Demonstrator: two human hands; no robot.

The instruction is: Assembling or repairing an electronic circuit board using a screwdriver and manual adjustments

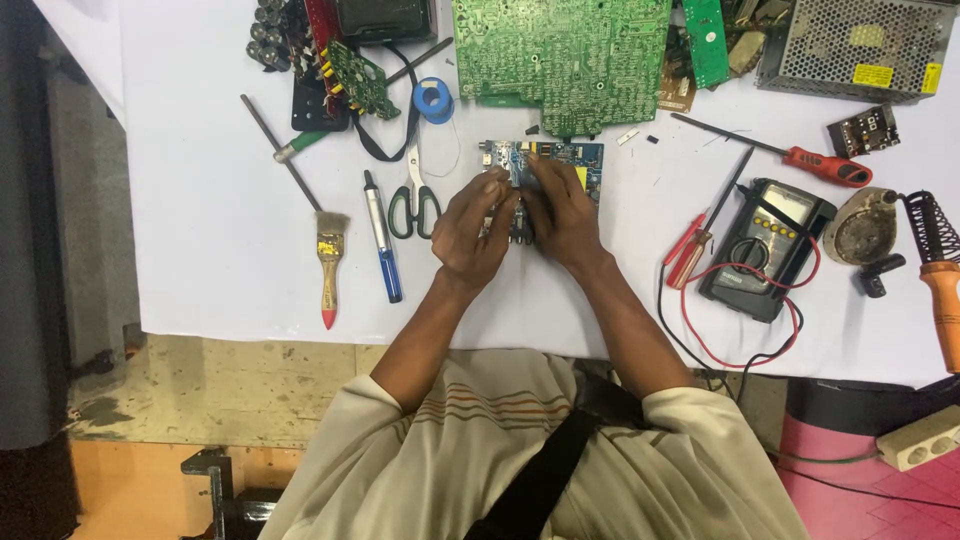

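Your left hand and right hand close together on a small blue circuit board at the centre of the white worktop, fingers curled over its near edge, seemingly to steady it. Scissors lie at nine o'clock, a multimeter at three, and a large green board at twelve.

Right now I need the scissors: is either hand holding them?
No, the scissors lie on the white table, left of both hands on the blue circuit board.
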